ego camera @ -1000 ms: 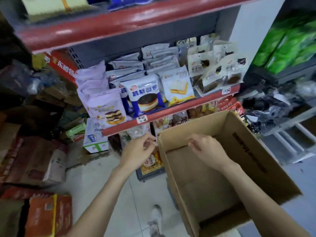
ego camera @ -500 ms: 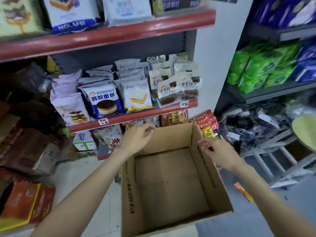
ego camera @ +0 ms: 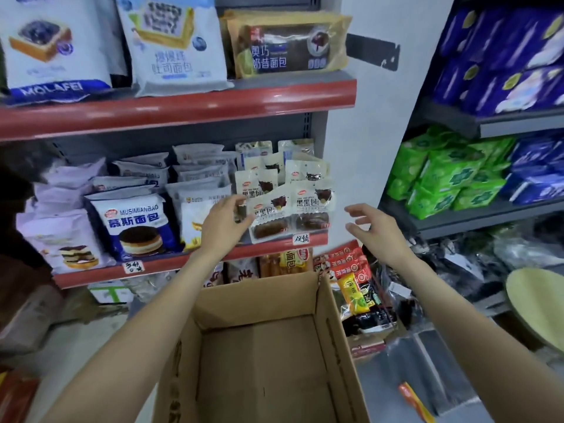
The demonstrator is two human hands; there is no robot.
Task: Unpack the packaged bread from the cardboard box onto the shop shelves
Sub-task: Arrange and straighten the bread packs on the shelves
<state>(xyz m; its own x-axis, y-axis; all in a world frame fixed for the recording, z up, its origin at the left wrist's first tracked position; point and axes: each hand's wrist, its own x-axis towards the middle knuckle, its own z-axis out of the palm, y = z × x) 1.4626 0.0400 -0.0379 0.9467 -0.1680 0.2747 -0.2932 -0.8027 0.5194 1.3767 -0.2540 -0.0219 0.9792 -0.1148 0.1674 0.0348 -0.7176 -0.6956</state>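
1. Right now, seen from the head camera, both of the person's arms reach out over an open cardboard box (ego camera: 262,355) that sits low in front of the shelves; its inside shows only bare cardboard.
2. The left hand (ego camera: 224,227) is up at the middle shelf (ego camera: 171,264), fingers loosely bent, touching the left edge of a white packet of dark bread (ego camera: 270,218) at the front of a stack. I cannot tell whether it actually grips the packet.
3. The right hand (ego camera: 374,228) hovers in the air to the right of that stack, fingers spread and relaxed, holding nothing.
4. More packaged bread stands along the middle shelf: a blue-and-white mousse bread bag (ego camera: 134,227) and a pale purple bag (ego camera: 61,239) further left.
5. The upper shelf (ego camera: 183,108) carries larger toast bags (ego camera: 171,47) and a brown packet (ego camera: 287,44).
6. Off to the right, another rack (ego camera: 476,215) holds green packs (ego camera: 448,175) and blue packs (ego camera: 500,56).
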